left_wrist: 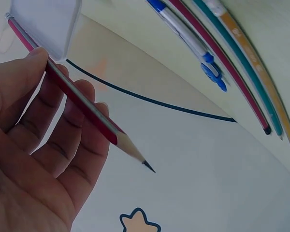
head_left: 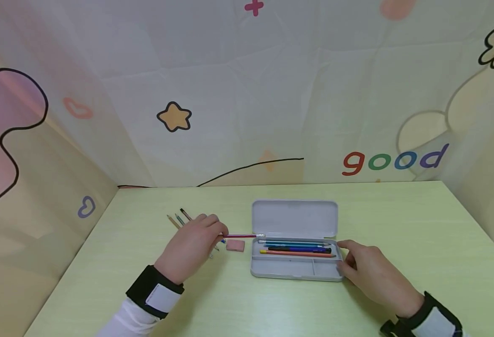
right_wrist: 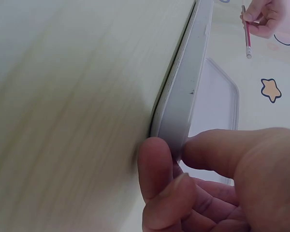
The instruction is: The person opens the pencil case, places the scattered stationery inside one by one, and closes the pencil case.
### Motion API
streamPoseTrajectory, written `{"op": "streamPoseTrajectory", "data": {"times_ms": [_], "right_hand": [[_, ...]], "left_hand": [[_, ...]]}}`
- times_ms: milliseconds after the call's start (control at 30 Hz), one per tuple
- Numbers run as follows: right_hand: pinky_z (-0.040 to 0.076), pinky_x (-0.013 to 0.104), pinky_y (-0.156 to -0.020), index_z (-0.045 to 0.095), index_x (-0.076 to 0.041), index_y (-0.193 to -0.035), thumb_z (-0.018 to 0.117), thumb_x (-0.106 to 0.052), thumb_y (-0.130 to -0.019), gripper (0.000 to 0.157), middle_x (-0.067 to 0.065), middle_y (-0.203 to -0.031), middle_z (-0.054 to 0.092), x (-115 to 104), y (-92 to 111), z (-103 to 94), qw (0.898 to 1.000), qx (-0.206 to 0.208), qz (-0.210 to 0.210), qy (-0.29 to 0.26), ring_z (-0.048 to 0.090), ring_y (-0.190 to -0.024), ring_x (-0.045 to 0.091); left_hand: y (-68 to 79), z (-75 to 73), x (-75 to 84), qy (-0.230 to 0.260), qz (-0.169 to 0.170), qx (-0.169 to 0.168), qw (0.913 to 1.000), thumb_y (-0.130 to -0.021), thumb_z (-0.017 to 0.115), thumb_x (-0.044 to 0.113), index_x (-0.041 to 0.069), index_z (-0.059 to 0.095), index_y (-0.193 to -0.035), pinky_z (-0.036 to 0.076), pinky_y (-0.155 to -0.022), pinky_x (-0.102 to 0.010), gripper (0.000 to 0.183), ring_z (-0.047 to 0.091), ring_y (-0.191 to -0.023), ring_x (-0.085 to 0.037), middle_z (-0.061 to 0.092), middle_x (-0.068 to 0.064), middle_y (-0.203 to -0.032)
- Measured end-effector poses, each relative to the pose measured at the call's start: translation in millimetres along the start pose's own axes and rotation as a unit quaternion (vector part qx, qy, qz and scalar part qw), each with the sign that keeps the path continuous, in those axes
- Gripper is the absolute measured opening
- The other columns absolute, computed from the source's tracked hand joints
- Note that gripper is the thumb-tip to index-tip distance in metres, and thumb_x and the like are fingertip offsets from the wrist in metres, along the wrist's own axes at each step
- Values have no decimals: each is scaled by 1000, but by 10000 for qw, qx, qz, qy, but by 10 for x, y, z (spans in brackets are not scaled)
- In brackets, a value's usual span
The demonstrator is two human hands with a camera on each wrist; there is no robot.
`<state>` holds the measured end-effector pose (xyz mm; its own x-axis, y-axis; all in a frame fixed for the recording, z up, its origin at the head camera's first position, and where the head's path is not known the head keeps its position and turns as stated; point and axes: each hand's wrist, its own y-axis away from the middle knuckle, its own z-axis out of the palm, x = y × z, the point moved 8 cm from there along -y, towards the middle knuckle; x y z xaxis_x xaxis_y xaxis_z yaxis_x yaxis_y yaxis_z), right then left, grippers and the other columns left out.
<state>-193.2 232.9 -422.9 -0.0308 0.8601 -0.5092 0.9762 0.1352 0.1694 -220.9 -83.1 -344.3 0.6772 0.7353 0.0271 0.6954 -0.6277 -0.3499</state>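
Note:
My left hand [head_left: 194, 245] pinches a red-and-silver striped pencil [left_wrist: 82, 101] between thumb and fingers. In the left wrist view its sharpened tip points away from the palm; in the head view its other end [head_left: 260, 235] overlaps the left edge of the open pencil case [head_left: 282, 268]. At the case's right side, my right hand [head_left: 375, 274] grips the edge, thumb and finger on its wall [right_wrist: 179, 106]. Inside the upper compartment lie several pencils and pens, among them an orange pencil [head_left: 297, 253] and a dark blue pen [head_left: 310, 249].
A pink eraser [head_left: 235, 245] lies left of the case. Beneath and beyond the left hand are a blue-and-white pen [left_wrist: 183, 38], a maroon pencil [left_wrist: 222, 63], a teal pencil [left_wrist: 241, 58] and a yellow-orange pencil [left_wrist: 256, 63]. A printed cloth [head_left: 230, 93] hangs behind the table.

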Motion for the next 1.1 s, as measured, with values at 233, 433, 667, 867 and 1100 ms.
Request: {"op": "streamPoseTrajectory", "data": {"times_ms": [233,433,667,867,1100], "right_hand": [[48,23,-57,52,3,-137,72,-16,-91,54,0,-77,57,-3,-6,-5,10000,-6,-21,1,52,-67,15],[48,24,-56,52,3,-138,72,-18,-91,55,0,-78,57,-1,-17,-5,10000,-14,-56,10,52,-67,14],[48,24,-58,52,3,-138,72,-18,-91,55,0,-79,58,12,-14,3,10000,-64,-14,8,52,-68,15],[48,25,-58,52,2,-138,72,-19,-91,55,0,-79,58,19,-14,6,10000,-66,-16,-13,52,-68,15],[48,24,-58,52,2,-138,72,-19,-91,54,0,-79,58,23,-14,4,10000,-65,-19,-18,52,-68,15]], "left_hand": [[-104,24,103,22,30,9,10000,-86,75,9,18,70,-95,48,-74,-26,14,55,-84,-13,60,9,-92],[-182,98,180,97,156,-65,9998,-86,72,39,15,71,-96,48,-75,-26,26,54,-82,-14,61,7,-91],[-281,198,292,71,247,-192,9995,-84,75,10,17,71,-98,48,-74,-25,16,54,-84,-13,62,7,-93],[-353,254,389,-1,239,-303,9993,-87,74,7,19,71,-100,49,-77,-25,18,57,-89,-14,63,6,-96],[-441,337,484,58,212,-402,9990,-91,71,11,19,72,-100,49,-82,-24,12,57,-91,-12,64,6,-98]]}}
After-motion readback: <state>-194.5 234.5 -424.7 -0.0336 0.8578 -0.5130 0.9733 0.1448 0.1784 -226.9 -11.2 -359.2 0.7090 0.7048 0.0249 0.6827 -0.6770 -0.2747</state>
